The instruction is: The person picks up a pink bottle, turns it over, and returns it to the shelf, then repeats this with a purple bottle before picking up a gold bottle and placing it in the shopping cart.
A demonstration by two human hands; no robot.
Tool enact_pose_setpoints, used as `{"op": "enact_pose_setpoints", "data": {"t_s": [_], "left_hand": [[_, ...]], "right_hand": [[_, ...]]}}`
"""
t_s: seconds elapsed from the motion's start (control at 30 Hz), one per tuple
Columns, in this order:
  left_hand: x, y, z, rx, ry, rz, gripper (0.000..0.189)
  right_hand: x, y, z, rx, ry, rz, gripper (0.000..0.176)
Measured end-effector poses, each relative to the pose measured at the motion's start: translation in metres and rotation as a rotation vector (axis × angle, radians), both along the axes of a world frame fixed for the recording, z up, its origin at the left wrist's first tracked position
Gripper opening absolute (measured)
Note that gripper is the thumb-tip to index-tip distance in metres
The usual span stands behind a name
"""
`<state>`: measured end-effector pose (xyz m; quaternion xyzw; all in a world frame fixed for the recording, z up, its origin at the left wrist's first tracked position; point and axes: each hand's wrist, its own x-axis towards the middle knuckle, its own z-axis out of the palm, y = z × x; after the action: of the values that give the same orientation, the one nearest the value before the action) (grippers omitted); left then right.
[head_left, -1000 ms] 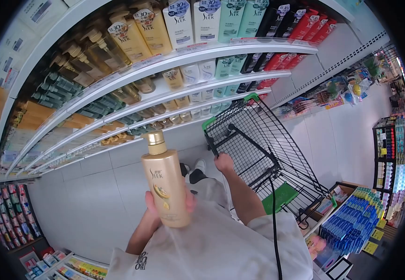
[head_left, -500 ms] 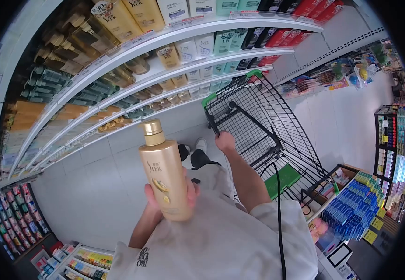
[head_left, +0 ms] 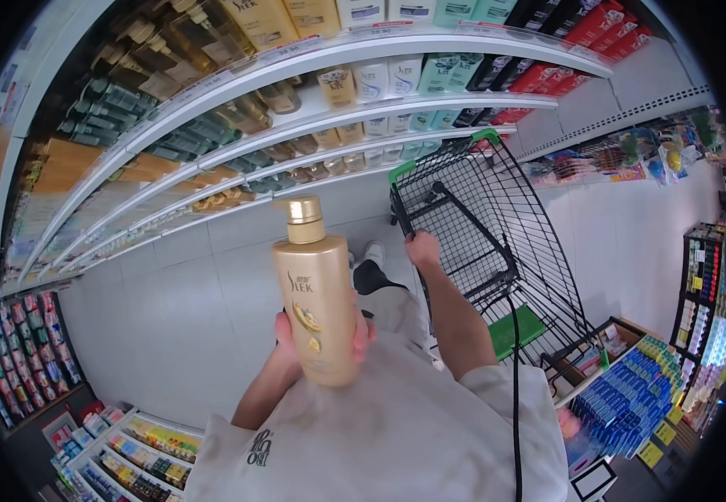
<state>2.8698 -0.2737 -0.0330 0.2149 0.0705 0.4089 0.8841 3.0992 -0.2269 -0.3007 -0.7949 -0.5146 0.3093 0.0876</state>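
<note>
My left hand (head_left: 286, 340) is closed around the lower part of a gold shampoo bottle (head_left: 316, 305). The bottle stands nearly upright in front of my chest, its SLEK label and gold top facing the camera. Thumb and fingertips show on either side of it; the palm is hidden behind. Over on the right, my right hand (head_left: 421, 248) is wrapped around the near rim of a black wire shopping cart (head_left: 472, 217) with green corners. No goods show in the cart's basket.
Long white shelves (head_left: 313, 125) of bottles curve across the top. Blue boxes (head_left: 631, 393) are stacked at lower right. Racks of packets (head_left: 33, 356) and a low shelf (head_left: 150, 452) stand at lower left. A black cable (head_left: 516, 427) hangs over my shirt.
The view has shifted, so shelves, cart and both hands sit farther right. The bottle appears slightly higher and straighter. Both grips stay the same.
</note>
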Motion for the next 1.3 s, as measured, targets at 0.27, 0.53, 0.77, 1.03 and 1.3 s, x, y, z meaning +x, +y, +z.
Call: {"op": "enact_pose_setpoints", "data": {"t_s": [0.27, 0.53, 0.77, 1.03, 1.3], "left_hand": [[-0.004, -0.008, 0.0, 0.062, -0.022, -0.026, 0.099], [-0.008, -0.015, 0.017, 0.005, 0.046, 0.079, 0.088], [-0.016, -0.021, 0.022, -0.04, 0.125, 0.119, 0.093], [-0.031, -0.017, -0.001, -0.084, 0.086, 0.133, 0.09], [-0.068, -0.019, -0.002, -0.098, 0.078, 0.131, 0.087]], "right_hand": [[-0.001, 0.003, 0.001, -0.04, -0.033, 0.009, 0.033], [0.0, 0.01, 0.001, -0.075, -0.025, 0.002, 0.033], [0.002, 0.015, 0.0, -0.085, -0.046, 0.021, 0.036], [-0.001, 0.012, 0.007, -0.06, -0.129, 0.033, 0.035], [-0.011, 0.003, 0.022, 0.133, -0.129, -0.025, 0.028]]}}
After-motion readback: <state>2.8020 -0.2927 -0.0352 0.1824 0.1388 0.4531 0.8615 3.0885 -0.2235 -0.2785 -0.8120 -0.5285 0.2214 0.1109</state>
